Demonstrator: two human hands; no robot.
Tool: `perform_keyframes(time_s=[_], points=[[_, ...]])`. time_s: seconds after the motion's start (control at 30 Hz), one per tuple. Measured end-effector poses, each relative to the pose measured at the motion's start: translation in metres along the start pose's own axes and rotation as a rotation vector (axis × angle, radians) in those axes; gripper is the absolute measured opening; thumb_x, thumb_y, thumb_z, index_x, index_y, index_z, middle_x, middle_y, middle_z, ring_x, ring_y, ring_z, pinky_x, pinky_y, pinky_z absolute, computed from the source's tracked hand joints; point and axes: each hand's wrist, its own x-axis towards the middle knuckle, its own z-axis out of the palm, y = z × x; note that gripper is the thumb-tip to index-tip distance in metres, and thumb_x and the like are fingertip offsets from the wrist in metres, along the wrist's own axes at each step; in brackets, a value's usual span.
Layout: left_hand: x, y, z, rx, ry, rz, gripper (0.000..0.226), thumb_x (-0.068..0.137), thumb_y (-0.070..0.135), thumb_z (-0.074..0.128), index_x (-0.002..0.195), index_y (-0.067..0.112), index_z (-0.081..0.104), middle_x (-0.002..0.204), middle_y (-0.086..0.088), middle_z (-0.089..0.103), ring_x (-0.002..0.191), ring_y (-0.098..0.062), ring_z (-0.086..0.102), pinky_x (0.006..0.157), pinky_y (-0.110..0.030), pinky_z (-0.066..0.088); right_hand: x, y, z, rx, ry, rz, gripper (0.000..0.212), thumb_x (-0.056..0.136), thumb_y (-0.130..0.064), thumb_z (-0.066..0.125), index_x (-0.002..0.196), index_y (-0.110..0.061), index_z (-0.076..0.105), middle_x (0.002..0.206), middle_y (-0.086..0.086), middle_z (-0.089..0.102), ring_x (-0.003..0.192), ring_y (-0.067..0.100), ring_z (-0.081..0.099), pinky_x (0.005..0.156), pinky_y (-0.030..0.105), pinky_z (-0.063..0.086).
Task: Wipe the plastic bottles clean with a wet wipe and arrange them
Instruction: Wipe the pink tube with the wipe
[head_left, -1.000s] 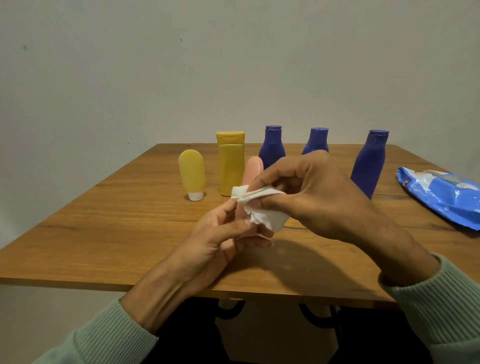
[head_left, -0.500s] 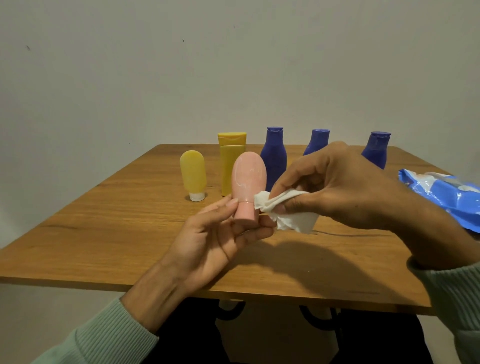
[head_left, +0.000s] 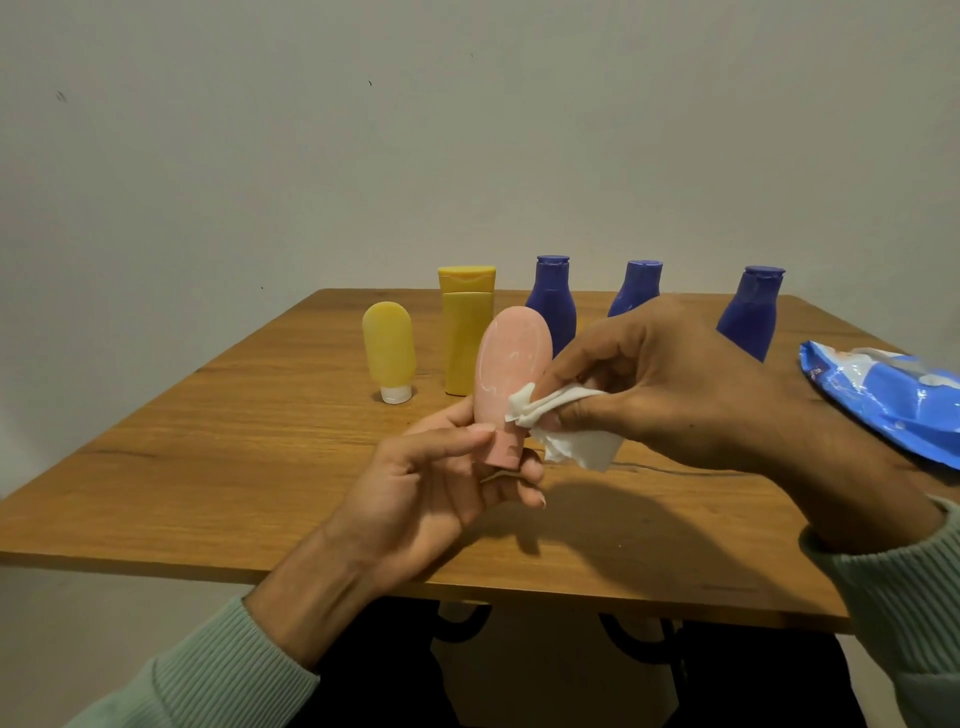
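My left hand (head_left: 441, 483) pinches the cap of a pink oval bottle (head_left: 511, 364), held upright, cap down, above the wooden table (head_left: 208, 467). My right hand (head_left: 670, 384) grips a crumpled white wet wipe (head_left: 566, 426) and presses it against the bottle's lower right side. Behind stand a small yellow bottle on a white cap (head_left: 389, 351), a taller yellow bottle (head_left: 464, 327) and three blue bottles (head_left: 553, 301) (head_left: 636, 288) (head_left: 750, 312), two of them partly hidden by the pink bottle and my right hand.
A blue wet-wipe pack (head_left: 883, 395) lies at the table's right edge. A plain wall rises behind the table's far edge. Dark metal table legs (head_left: 639, 639) show under the near edge.
The pink bottle went from hidden behind my right hand and the wipe to upright and exposed. My right hand has slid the wipe down to the bottle's lower right side.
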Motion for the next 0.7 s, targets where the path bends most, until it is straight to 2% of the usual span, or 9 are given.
perform_keyframes(time_s=[0.1, 0.2, 0.3, 0.4, 0.47, 0.53, 0.6, 0.7], points=[[0.0, 0.0, -0.002, 0.018, -0.031, -0.01, 0.046, 0.079, 0.004, 0.058, 0.124, -0.006, 0.06, 0.097, -0.027, 0.061, 0.083, -0.032, 0.063, 0.076, -0.039, 0.058, 0.001, 0.001, 0.002, -0.017, 0.041, -0.002, 0.015, 0.074, -0.028, 0.072, 0.088, -0.029, 0.071, 0.083, -0.017, 0.068, 0.082, -0.003, 0.063, 0.073, 0.025, 0.057], [0.0, 0.0, -0.003, 0.073, -0.078, -0.007, 0.059, 0.079, 0.008, 0.071, 0.132, -0.005, 0.05, 0.101, -0.032, 0.061, 0.089, -0.035, 0.065, 0.084, -0.038, 0.056, 0.002, 0.003, 0.005, -0.029, 0.094, 0.003, 0.013, 0.076, -0.023, 0.073, 0.088, -0.029, 0.071, 0.079, -0.018, 0.067, 0.08, -0.004, 0.062, 0.07, 0.02, 0.055], [0.001, -0.002, -0.005, 0.1, -0.06, 0.016, 0.069, 0.076, 0.012, 0.078, 0.136, -0.002, 0.048, 0.106, -0.028, 0.061, 0.093, -0.033, 0.066, 0.084, -0.037, 0.056, 0.003, 0.003, 0.006, -0.009, 0.119, 0.013, 0.014, 0.077, -0.022, 0.073, 0.089, -0.028, 0.071, 0.081, -0.019, 0.066, 0.081, -0.005, 0.061, 0.068, 0.015, 0.054], [0.002, -0.003, -0.006, 0.085, -0.033, 0.035, 0.071, 0.071, 0.013, 0.082, 0.134, 0.0, 0.052, 0.108, -0.026, 0.059, 0.088, -0.029, 0.065, 0.081, -0.037, 0.055, 0.002, 0.001, 0.005, 0.005, 0.066, 0.021, 0.015, 0.076, -0.023, 0.074, 0.089, -0.029, 0.071, 0.082, -0.017, 0.067, 0.081, -0.004, 0.062, 0.067, 0.015, 0.054], [0.002, -0.003, -0.004, 0.09, -0.008, 0.053, 0.062, 0.074, 0.009, 0.078, 0.13, -0.002, 0.056, 0.11, -0.026, 0.058, 0.087, -0.027, 0.064, 0.078, -0.034, 0.057, 0.0, -0.002, 0.005, 0.006, 0.007, 0.021, 0.015, 0.075, -0.026, 0.075, 0.089, -0.029, 0.072, 0.085, -0.016, 0.069, 0.082, -0.001, 0.062, 0.068, 0.019, 0.055], [0.003, -0.004, -0.003, 0.115, 0.011, 0.064, 0.046, 0.081, 0.003, 0.065, 0.127, -0.002, 0.058, 0.113, -0.025, 0.061, 0.089, -0.027, 0.064, 0.078, -0.034, 0.057, 0.0, -0.004, 0.009, -0.023, 0.015, 0.018, 0.016, 0.075, -0.026, 0.076, 0.09, -0.028, 0.072, 0.087, -0.015, 0.067, 0.082, 0.002, 0.062, 0.069, 0.021, 0.055], [0.002, -0.005, -0.002, 0.146, 0.013, 0.066, 0.045, 0.083, 0.001, 0.057, 0.127, 0.0, 0.057, 0.113, -0.023, 0.064, 0.089, -0.027, 0.066, 0.08, -0.034, 0.057, 0.0, -0.005, 0.014, -0.051, 0.06, 0.012, 0.018, 0.075, -0.024, 0.076, 0.091, -0.029, 0.069, 0.087, -0.016, 0.064, 0.08, 0.002, 0.062, 0.067, 0.02, 0.055], [0.002, -0.004, -0.005, 0.166, 0.017, 0.069, 0.048, 0.082, 0.001, 0.058, 0.13, 0.001, 0.055, 0.116, -0.023, 0.064, 0.094, -0.028, 0.066, 0.082, -0.035, 0.057, 0.002, -0.006, 0.021, -0.077, 0.109, -0.009, 0.027, 0.076, -0.02, 0.075, 0.1, -0.029, 0.068, 0.091, -0.018, 0.063, 0.079, 0.001, 0.061, 0.066, 0.016, 0.053]])
